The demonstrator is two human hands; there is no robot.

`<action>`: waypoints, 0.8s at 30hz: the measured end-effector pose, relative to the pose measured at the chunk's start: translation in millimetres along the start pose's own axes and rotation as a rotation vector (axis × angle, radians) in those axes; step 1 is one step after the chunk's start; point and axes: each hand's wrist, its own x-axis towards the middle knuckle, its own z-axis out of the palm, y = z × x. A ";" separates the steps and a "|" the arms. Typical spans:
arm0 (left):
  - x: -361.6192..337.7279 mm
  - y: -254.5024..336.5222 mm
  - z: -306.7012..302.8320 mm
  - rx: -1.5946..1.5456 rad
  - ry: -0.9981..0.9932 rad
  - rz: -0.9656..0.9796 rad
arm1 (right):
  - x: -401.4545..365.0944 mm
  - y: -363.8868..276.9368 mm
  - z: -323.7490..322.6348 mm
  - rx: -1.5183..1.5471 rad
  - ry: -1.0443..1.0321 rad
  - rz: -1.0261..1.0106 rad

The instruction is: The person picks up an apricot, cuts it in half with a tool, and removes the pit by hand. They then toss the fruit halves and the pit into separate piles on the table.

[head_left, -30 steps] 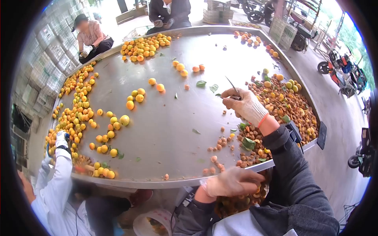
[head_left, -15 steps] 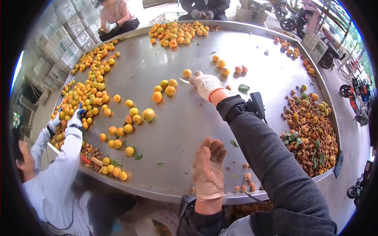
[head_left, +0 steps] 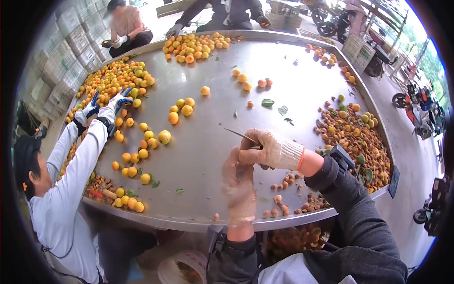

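My right hand, in a whitish knit glove, grips a thin pointed knife, its blade pointing up and left. Directly below and left, my left hand is raised with its fingertips against the right hand's fingers. It is gloved and smeared by motion, so whether it holds anything cannot be made out. Both are above the near part of the metal table. Small brown pits lie right of my left hand. Yellow-orange fruits are scattered to the left.
A co-worker at the left reaches both hands into a large fruit pile. Two people sit beyond the far edge, near another fruit pile. A heap of brown pits and fruit lies at the right. A bucket stands below the near edge.
My right hand has drawn back with the knife from the table's middle to my left hand. The co-worker's hands have moved farther up the pile. The view has shifted slightly.
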 end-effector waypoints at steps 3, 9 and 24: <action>-7.9 1.7 -0.9 -0.067 -0.096 0.029 | -36.7 -3.6 -7.9 0.138 0.059 0.020; -11.6 -0.5 -2.8 -0.820 -0.217 -0.325 | -81.9 41.1 14.8 0.029 0.250 -0.268; -34.2 13.9 17.1 -0.553 -0.229 -0.285 | -98.2 39.0 32.9 -0.208 0.241 -0.073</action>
